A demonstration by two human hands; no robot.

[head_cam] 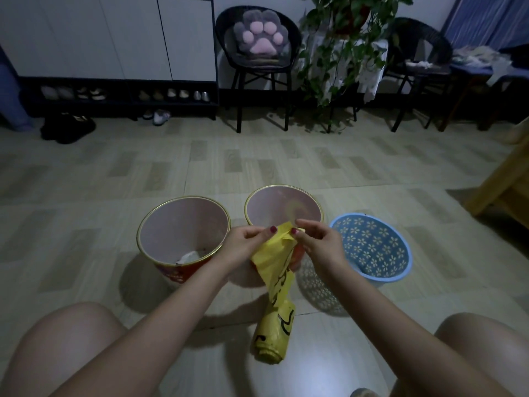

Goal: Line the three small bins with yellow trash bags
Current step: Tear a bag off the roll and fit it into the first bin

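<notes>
Yellow trash bag: I hold its top end up in front of me, pinched from both sides. My left hand grips the left edge, thumb and fingers curled on the plastic; my right hand pinches the right edge between thumb and forefinger, the other fingers loosely bent. The bag hangs down from my hands to the roll of bags, which lies on the tiled floor between my knees.

Three bins stand in a row on the floor beyond my hands. Left bin: red outside, gold rim, pale inside, unlined, with a white scrap at the bottom. Middle bin: same make, unlined, partly hidden behind my hands and the bag. Right bin: blue, perforated with a flower pattern, unlined, just beside the middle one.

Along the far wall: a shoe rack, a black chair carrying a paw-shaped cushion, and a potted plant.
</notes>
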